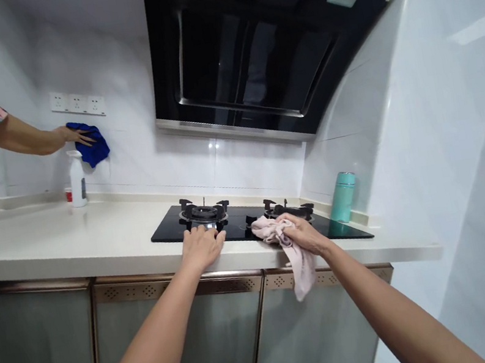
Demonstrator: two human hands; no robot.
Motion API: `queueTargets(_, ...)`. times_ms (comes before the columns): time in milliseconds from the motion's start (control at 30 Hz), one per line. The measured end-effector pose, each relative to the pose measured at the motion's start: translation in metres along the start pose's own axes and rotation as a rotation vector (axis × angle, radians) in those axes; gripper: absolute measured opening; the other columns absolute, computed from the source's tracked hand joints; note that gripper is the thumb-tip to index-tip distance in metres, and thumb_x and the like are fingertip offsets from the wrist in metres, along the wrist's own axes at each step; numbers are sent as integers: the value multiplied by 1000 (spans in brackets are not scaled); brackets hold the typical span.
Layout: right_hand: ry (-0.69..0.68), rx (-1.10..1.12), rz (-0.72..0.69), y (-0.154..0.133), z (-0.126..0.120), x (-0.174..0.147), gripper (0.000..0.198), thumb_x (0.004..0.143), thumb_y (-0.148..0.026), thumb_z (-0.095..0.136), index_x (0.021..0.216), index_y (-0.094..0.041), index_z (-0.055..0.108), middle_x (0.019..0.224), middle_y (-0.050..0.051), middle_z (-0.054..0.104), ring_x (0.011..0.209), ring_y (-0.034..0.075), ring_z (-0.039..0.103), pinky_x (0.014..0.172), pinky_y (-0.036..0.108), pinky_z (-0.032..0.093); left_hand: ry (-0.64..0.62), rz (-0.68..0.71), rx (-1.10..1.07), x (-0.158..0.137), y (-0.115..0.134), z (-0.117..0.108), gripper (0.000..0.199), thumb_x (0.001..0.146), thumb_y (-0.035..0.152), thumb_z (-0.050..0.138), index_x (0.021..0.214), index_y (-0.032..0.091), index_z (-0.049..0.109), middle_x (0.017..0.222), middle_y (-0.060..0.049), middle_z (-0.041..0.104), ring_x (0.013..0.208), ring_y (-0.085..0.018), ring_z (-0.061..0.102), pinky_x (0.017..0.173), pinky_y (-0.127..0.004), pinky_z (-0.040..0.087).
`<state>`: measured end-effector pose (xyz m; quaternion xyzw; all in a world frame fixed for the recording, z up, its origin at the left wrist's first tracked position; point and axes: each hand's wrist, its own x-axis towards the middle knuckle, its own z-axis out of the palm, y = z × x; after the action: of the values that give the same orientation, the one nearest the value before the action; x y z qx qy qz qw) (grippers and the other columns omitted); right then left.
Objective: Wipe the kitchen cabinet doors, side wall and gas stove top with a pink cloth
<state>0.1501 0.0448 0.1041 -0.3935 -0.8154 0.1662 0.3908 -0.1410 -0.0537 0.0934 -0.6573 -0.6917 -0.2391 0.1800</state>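
My right hand [303, 233] is closed around a pale pink cloth [300, 264], bunched at the front edge of the black gas stove [236, 226]. One end of the cloth hangs down over the counter's edge. My left hand [202, 247] rests at the stove's front left part with its fingers stretched out, holding nothing. Just behind it stands the left burner [204, 213] with its black pan supports. The right burner [287, 208] lies beyond the cloth, partly hidden by it and my right hand.
A teal flask [342, 197] stands at the stove's right end. On the left, another person's hand [72, 135] presses a blue cloth [93, 145] to the wall below sockets [77, 102]. A white spray bottle [77, 179] stands on the counter [45, 224]. A black range hood [258, 55] overhangs the stove.
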Motion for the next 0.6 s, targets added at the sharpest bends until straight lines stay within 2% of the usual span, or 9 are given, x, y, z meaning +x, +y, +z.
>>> queueTargets(67,61,-43,28,5,-1,7,46,74,-36,47,114,-20,64,102,5,72,91,23,63,84,34,50,7,1,5,0,0,0,60,102,55,24,115,23,74,120,-16,69,114,-33,61,98,-48,40)
queueTargets(167,-8,-230,97,2,5,23,52,82,-45,51,127,-22,64,123,11,69,112,29,62,98,43,47,13,0,1,-1,1,1,61,102,54,24,115,23,74,119,-16,70,113,-33,60,98,-48,40)
queueTargets(233,-56,-372,153,-6,12,32,58,83,-57,55,128,-23,64,127,15,67,118,34,61,101,50,44,7,-5,-11,-1,1,1,60,102,55,24,114,24,74,118,-15,70,113,-33,60,99,-48,39)
queueTargets(333,-76,-555,143,-17,24,40,59,81,-64,58,120,-20,65,118,17,70,113,36,62,96,48,45,-9,-23,-37,-1,3,0,61,102,56,23,116,24,73,121,-14,69,116,-32,59,101,-48,38)
queueTargets(433,-43,-627,67,-25,34,38,41,81,-50,57,109,-20,64,106,12,72,101,31,64,88,40,45,-35,-41,-58,0,4,-3,62,102,57,22,120,23,71,126,-15,68,119,-33,58,103,-49,37)
queueTargets(500,-28,-591,26,-30,37,32,34,78,-42,58,104,-21,62,100,10,72,94,28,64,82,36,45,-52,-47,-67,1,5,-5,63,102,57,21,122,23,70,127,-15,67,120,-33,58,103,-49,38)
queueTargets(600,-45,-416,-46,-39,38,20,27,71,-35,59,95,-22,59,93,6,70,85,23,60,76,31,43,-59,-54,-77,2,4,-6,63,103,56,19,123,23,69,127,-15,67,119,-33,59,102,-48,39)
